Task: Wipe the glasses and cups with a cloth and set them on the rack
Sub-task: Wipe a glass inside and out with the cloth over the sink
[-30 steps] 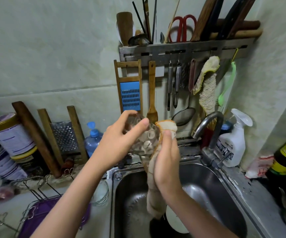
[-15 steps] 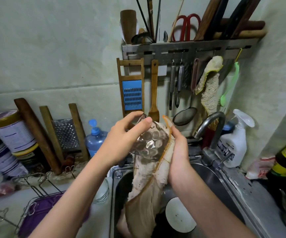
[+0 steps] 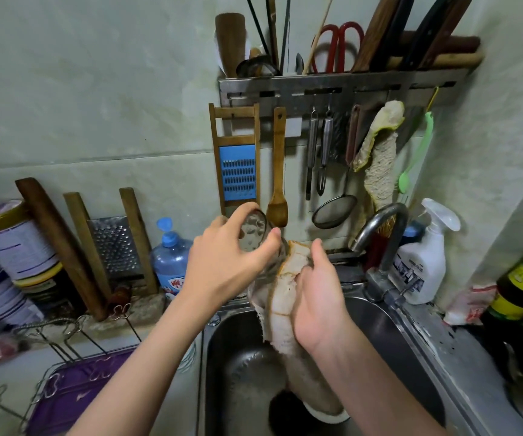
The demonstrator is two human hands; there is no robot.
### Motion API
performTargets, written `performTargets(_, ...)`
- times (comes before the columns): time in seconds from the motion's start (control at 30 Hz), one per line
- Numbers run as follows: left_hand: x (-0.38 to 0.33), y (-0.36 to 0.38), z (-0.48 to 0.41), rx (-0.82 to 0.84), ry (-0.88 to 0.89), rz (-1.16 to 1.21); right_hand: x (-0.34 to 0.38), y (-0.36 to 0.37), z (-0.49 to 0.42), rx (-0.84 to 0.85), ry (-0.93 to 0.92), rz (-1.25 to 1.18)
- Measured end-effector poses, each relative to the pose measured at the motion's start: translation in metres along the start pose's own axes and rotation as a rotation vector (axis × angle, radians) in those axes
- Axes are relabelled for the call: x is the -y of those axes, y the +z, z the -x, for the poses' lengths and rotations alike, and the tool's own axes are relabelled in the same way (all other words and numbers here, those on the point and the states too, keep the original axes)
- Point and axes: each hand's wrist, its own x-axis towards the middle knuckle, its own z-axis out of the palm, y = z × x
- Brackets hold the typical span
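Glass (image 3: 252, 232) (clear, dimpled) is being gripped by the left hand (image 3: 222, 269) over the sink (image 3: 238, 357); the right hand (image 3: 320, 300) is clutching the cloth (image 3: 280, 297), seemingly against its right side.

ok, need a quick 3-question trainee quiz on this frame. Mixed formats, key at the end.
1. True or false: the right hand is empty.
2. What does the left hand grip? A) the wooden spatula B) the glass C) the spray bottle
3. Fill in: the cloth's loose end hangs down into the ____.

Key
1. False: it grips the cloth, held against the glass.
2. B
3. sink
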Motion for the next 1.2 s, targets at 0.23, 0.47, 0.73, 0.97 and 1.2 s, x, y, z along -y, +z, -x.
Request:
performTargets(0.23,-0.008,-0.011,0.008,0.215,-0.018,0.33,0.013,-0.006,-0.008,-0.065,-0.014,0.116)
performTargets(0.47,-0.018,-0.032,0.005,0.046,0.072,0.135,0.008,0.006,0.009,0.059,-0.318,0.539)
performTargets(0.73,-0.019,-0.03,0.009,0.068,-0.01,0.253,0.004,0.013,0.023,0.347,-0.851,1.122)
performTargets(0.97,-0.032,-0.041,0.017,0.089,0.045,0.438,0.054,0.023,-0.001,0.512,-0.3,0.891)
performTargets(1.2,-0.013,-0.035,0.004,0.184,0.018,0.53,0.035,0.009,-0.012,0.312,-0.32,1.041)
